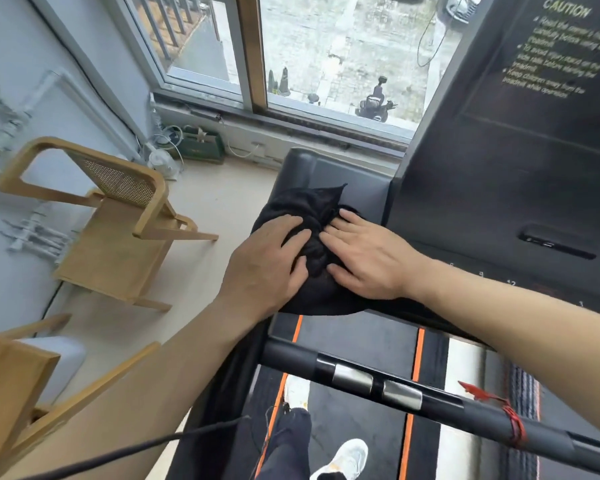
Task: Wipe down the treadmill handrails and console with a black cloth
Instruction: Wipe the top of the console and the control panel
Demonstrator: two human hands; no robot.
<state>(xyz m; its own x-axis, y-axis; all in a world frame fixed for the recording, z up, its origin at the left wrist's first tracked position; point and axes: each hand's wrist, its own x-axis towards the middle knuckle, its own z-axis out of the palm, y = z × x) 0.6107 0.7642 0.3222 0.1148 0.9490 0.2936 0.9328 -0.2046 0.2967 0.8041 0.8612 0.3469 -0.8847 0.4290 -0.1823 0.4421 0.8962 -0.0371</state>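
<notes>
- Console wing (347,171): a grey strip beyond the cloth (309,209) gives passing room up to the raised rim.
- Console panel (499,140): upright, walls off the right side just beside the right hand (364,258).
- Floor (222,192): open air above it, left of the left hand (267,261).
- Chair (118,220): stands on that floor, apart from the treadmill.
- Second chair (32,393): close beside the left forearm.
- Handrail (430,400): crosses on the near side below both forearms, with a red string (513,424) tied round it.
- Cable (118,452): slack, crossing under the left arm.
</notes>
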